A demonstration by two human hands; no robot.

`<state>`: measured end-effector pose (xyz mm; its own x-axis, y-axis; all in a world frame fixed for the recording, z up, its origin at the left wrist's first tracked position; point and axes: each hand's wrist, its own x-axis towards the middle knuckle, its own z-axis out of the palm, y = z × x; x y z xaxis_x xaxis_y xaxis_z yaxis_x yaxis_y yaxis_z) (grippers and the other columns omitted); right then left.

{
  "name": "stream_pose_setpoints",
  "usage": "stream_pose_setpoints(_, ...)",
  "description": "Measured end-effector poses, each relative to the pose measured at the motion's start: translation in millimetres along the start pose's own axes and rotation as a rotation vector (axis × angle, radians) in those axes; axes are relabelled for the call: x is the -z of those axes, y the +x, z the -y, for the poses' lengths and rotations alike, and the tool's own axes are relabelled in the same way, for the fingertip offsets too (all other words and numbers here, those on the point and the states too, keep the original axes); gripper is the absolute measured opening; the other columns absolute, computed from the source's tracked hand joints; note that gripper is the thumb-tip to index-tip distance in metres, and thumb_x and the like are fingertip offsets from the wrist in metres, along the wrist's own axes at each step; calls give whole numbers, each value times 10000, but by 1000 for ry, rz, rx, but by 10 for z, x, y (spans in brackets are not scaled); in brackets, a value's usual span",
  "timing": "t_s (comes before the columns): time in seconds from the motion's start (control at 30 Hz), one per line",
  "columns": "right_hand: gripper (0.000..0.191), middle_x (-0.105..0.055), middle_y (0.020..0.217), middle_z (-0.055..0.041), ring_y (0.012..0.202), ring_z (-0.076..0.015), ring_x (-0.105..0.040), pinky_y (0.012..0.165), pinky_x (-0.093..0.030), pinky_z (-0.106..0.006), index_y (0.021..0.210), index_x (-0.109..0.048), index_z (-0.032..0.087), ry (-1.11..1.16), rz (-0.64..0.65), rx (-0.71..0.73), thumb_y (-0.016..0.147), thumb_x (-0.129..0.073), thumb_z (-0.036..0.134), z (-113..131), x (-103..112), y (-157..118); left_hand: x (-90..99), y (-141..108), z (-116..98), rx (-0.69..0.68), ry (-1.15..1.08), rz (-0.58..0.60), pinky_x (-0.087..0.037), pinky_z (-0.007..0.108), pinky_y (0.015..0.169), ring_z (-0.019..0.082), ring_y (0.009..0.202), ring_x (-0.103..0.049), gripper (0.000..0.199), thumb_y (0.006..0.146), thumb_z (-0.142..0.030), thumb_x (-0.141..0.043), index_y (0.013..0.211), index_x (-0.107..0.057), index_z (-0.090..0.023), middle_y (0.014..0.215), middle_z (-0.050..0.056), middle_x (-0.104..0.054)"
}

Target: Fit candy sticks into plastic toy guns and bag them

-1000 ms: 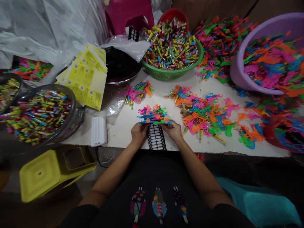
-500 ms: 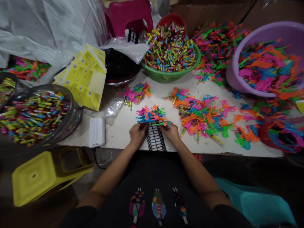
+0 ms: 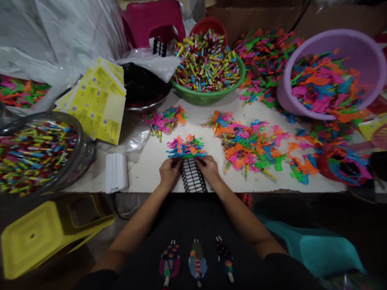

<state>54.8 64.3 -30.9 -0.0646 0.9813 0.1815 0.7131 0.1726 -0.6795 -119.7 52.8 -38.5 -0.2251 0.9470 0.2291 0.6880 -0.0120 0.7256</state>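
A white card strip edged with black loops point(image 3: 193, 179) lies on the table in front of me, running toward my body. Several small plastic toy guns point(image 3: 185, 146) in pink, orange, blue and green sit in a tight row across its far end. My left hand point(image 3: 169, 173) pinches at the strip's left edge, close under the row. On the right edge, my right hand point(image 3: 208, 169) has its fingers closed the same way. A green toy gun point(image 3: 192, 155) lies crosswise between my fingertips. The fingertips partly hide what they grip.
Loose toy guns point(image 3: 248, 147) spread to the right, near a purple basin point(image 3: 282, 90). Behind stands a green basket point(image 3: 208, 98) of small colourful tubes. At left are a dark basin point(image 3: 80, 147), yellow printed sheets point(image 3: 96, 104) and a white power bank point(image 3: 116, 172).
The green toy gun with an orange end, held in my right hand, has moved left across the strip against the row. The view has shifted slightly to the right.
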Motion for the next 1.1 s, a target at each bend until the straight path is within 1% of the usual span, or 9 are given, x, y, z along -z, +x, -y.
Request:
stream_pose_setpoints(0.17, 383, -647, 786, -103, 722, -200, -587, 643, -426, -311, 783, -641, 166, -374, -61, -370, 788, -436, 489, -166, 607, -209, 244, -143, -97, -14, -12, 75, -440, 239, 611, 131, 603, -577, 183, 724, -357, -592, 745, -665, -190, 678, 25, -662)
stream_pose_setpoints(0.3, 343, -604, 573, -60, 559, -176, -548, 523, -376, -271, 605, -616, 186, -461, 46, -616, 711, -500, 491, -292, 827, -272, 229, -305, -323, 40, -248, 360, -475, 235, 597, 139, 634, -613, 181, 720, -359, -597, 759, -684, -205, 718, 13, -690)
stream_pose_setpoints(0.43, 365, -549, 465, 2, 481, -119, -504, 490, -368, -214, 525, -566, 183, -20, 87, -466, 751, -431, 436, -141, 701, -260, 6, -314, -648, 135, -514, 635, -508, 262, 599, 165, 692, -636, 293, 742, -401, -559, 910, -681, -194, 805, 32, -699)
stream_pose_setpoints(0.53, 336, -589, 515, -1, 501, -120, -523, 490, -366, -207, 594, -607, 176, 107, 265, -352, 766, -421, 397, 82, 691, -319, -104, -257, -812, 226, -634, 761, -502, 248, 578, 146, 639, -623, 345, 753, -430, -531, 935, -671, -172, 774, 31, -691)
stream_pose_setpoints(0.73, 254, -639, 609, 10, 541, -110, -542, 509, -370, -196, 736, -667, 208, 190, 814, -94, 763, -488, 385, 177, 1177, -297, -66, -273, -800, 415, -716, 999, -451, 215, 488, 114, 506, -572, 318, 582, -381, -707, 784, -674, -137, 619, 20, -656)
stream_pose_setpoints(0.8, 310, -629, 593, 8, 499, -99, -528, 496, -375, -196, 708, -653, 188, 230, 737, -141, 775, -467, 427, 93, 1263, -136, 4, -307, -752, 386, -711, 1050, -447, 219, 479, 116, 493, -569, 313, 571, -372, -715, 769, -672, -132, 605, 22, -650)
stream_pose_setpoints(0.87, 371, -632, 606, -14, 497, -104, -532, 507, -386, -210, 688, -635, 167, 143, 401, -261, 786, -437, 466, -9, 1209, 75, 99, -332, -683, 250, -659, 965, -466, 231, 516, 127, 549, -590, 283, 618, -359, -686, 797, -675, -142, 658, 33, -660)
stream_pose_setpoints(0.93, 372, -658, 680, -45, 580, -131, -572, 559, -406, -231, 717, -635, 161, -8, 102, -347, 764, -468, 490, -105, 1033, 276, 203, -343, -583, 41, -551, 719, -489, 250, 598, 143, 664, -610, 235, 662, -330, -660, 828, -679, -165, 755, 49, -667)
stream_pose_setpoints(1.1, 280, -676, 772, -98, 749, -211, -612, 664, -431, -300, 755, -636, 161, -272, 51, -394, 703, -566, 427, -272, 508, 485, 374, -327, -228, -283, -284, 138, -497, 262, 679, 137, 758, -596, 162, 714, -247, -633, 864, -673, -202, 783, 44, -643)
